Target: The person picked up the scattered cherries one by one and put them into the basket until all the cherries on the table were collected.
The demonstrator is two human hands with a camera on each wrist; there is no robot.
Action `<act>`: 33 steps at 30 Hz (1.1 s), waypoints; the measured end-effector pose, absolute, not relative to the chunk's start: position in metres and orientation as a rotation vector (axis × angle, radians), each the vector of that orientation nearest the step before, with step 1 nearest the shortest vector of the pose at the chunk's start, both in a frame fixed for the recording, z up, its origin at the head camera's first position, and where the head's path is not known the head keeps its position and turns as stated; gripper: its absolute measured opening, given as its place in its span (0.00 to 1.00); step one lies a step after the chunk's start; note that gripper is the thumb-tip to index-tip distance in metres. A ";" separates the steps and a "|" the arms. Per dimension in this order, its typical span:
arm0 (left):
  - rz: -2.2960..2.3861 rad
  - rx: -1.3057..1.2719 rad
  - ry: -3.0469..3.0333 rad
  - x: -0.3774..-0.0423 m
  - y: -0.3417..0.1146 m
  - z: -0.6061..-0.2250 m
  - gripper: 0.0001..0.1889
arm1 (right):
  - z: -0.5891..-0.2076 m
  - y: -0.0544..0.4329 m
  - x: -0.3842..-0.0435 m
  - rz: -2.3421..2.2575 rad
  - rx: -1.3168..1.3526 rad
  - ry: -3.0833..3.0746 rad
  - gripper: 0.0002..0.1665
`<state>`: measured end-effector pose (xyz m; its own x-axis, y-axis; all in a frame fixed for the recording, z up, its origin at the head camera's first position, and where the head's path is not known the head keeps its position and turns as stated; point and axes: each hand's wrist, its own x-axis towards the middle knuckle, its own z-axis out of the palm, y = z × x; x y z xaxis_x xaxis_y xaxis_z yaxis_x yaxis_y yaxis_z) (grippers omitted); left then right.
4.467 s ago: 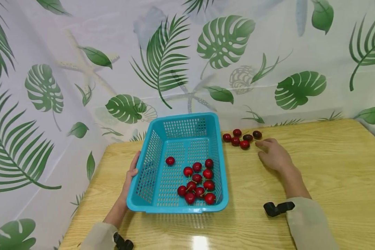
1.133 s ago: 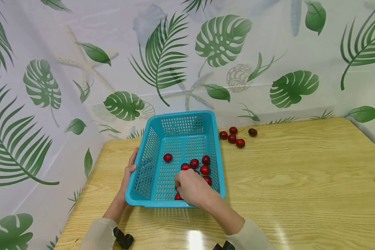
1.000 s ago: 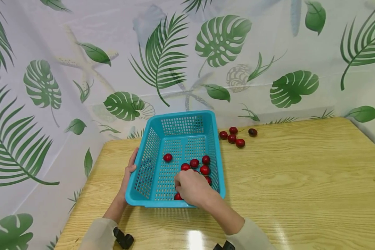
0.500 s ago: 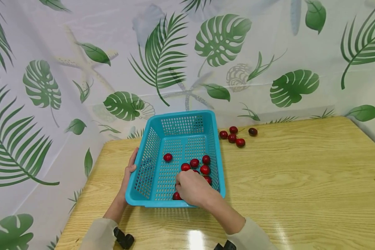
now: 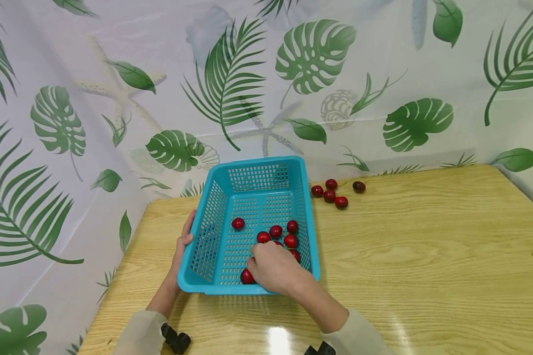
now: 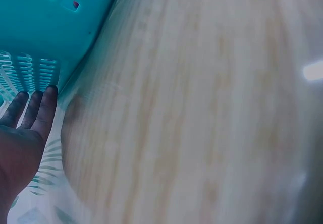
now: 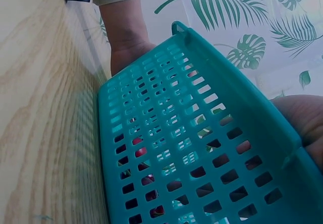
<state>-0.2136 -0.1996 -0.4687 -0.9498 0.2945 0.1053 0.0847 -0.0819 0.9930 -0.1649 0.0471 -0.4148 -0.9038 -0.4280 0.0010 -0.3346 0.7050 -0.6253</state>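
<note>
A blue plastic basket (image 5: 204, 291) with perforated walls stands on the table, several red cherries (image 5: 276, 231) mostly in its near right part. One lone cherry (image 5: 238, 224) lies further left on its floor. My left hand (image 5: 181, 251) rests against the basket's left side; in the left wrist view its fingers (image 6: 46, 110) are straight, tips touching the wall. Over the near wall reaches my right hand (image 5: 273, 266), fingers pointing down among the cherries and mostly hidden. A cherry (image 5: 247, 276) sits right beside those fingers; whether they pinch one is not visible.
Several cherries (image 5: 329, 196) lie on the wooden table (image 5: 408, 256) right of the basket, with a darker cherry (image 5: 359, 187) slightly apart. A leaf-printed cloth (image 5: 248, 74) hangs close behind the basket and along the left side.
Since the oldest frame, my right hand has moved from the table cherries into the basket, and one dark cherry has left the table. Lately a cherry by its fingers has shifted slightly left.
</note>
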 end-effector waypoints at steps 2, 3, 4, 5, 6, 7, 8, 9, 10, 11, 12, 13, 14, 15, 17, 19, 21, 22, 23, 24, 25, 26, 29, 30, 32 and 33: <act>2.164 0.424 2.031 -0.214 -0.200 -0.469 0.34 | -0.415 0.047 -0.165 -0.972 -0.621 2.768 0.18; 2.165 0.423 2.031 -0.214 -0.200 -0.469 0.34 | -0.415 0.047 -0.165 -0.971 -0.621 2.770 0.18; 2.166 0.420 2.031 -0.214 -0.200 -0.469 0.34 | -0.415 0.047 -0.165 -0.970 -0.623 2.769 0.18; 2.168 0.415 2.029 -0.214 -0.200 -0.469 0.34 | -0.414 0.047 -0.165 -0.969 -0.629 2.770 0.16; 2.171 0.412 2.026 -0.214 -0.200 -0.469 0.34 | -0.414 0.047 -0.166 -0.963 -0.634 2.777 0.15; 2.174 0.408 2.022 -0.214 -0.200 -0.469 0.34 | -0.413 0.048 -0.166 -0.962 -0.637 2.780 0.14; 2.172 0.406 2.020 -0.214 -0.201 -0.469 0.33 | -0.412 0.048 -0.166 -0.971 -0.641 2.784 0.12; 2.174 0.402 2.015 -0.214 -0.201 -0.469 0.33 | -0.410 0.050 -0.166 -0.981 -0.642 2.792 0.11; 2.176 0.398 2.010 -0.214 -0.201 -0.469 0.33 | -0.408 0.051 -0.167 -0.997 -0.647 2.803 0.11; 2.176 0.396 2.009 -0.214 -0.201 -0.469 0.33 | -0.406 0.053 -0.167 -1.012 -0.643 2.820 0.13; 2.177 0.397 2.006 -0.214 -0.200 -0.468 0.33 | -0.404 0.056 -0.168 -1.030 -0.635 2.840 0.14; 2.178 0.395 2.003 -0.214 -0.200 -0.468 0.34 | -0.401 0.058 -0.168 -1.058 -0.622 2.856 0.16; 2.177 0.393 2.002 -0.215 -0.200 -0.468 0.34 | -0.398 0.061 -0.169 -1.095 -0.610 2.870 0.17; 2.181 0.387 1.999 -0.215 -0.200 -0.468 0.34 | -0.395 0.065 -0.170 -1.119 -0.590 2.887 0.17; 2.181 0.382 2.003 -0.215 -0.200 -0.469 0.34 | -0.389 0.073 -0.172 -1.197 -0.547 2.894 0.16; 2.183 0.374 2.002 -0.216 -0.200 -0.470 0.34 | -0.383 0.084 -0.175 -1.283 -0.504 2.884 0.16; 2.182 0.367 2.007 -0.217 -0.199 -0.470 0.35 | -0.378 0.098 -0.178 -1.355 -0.451 2.874 0.17; 2.181 0.369 2.011 -0.218 -0.199 -0.470 0.35 | -0.377 0.105 -0.180 -1.390 -0.425 2.874 0.17; 2.182 0.367 2.009 -0.218 -0.199 -0.470 0.35 | -0.376 0.113 -0.182 -1.419 -0.396 2.874 0.18; 2.180 0.366 2.009 -0.218 -0.198 -0.470 0.34 | -0.376 0.121 -0.185 -1.450 -0.362 2.877 0.18; 2.178 0.366 2.008 -0.218 -0.198 -0.470 0.34 | -0.376 0.129 -0.187 -1.482 -0.330 2.870 0.18; 2.173 0.366 2.012 -0.217 -0.198 -0.470 0.34 | -0.377 0.137 -0.190 -1.506 -0.294 2.873 0.18; 2.165 0.364 2.014 -0.216 -0.199 -0.471 0.34 | -0.384 0.160 -0.198 -1.523 -0.215 2.899 0.18; 2.166 0.360 2.014 -0.216 -0.199 -0.471 0.34 | -0.387 0.167 -0.202 -1.506 -0.200 2.914 0.18; 2.165 0.356 2.020 -0.215 -0.199 -0.471 0.34 | -0.393 0.181 -0.209 -1.424 -0.179 2.970 0.17; 2.166 0.357 2.022 -0.214 -0.200 -0.471 0.34 | -0.396 0.188 -0.213 -1.376 -0.169 2.998 0.17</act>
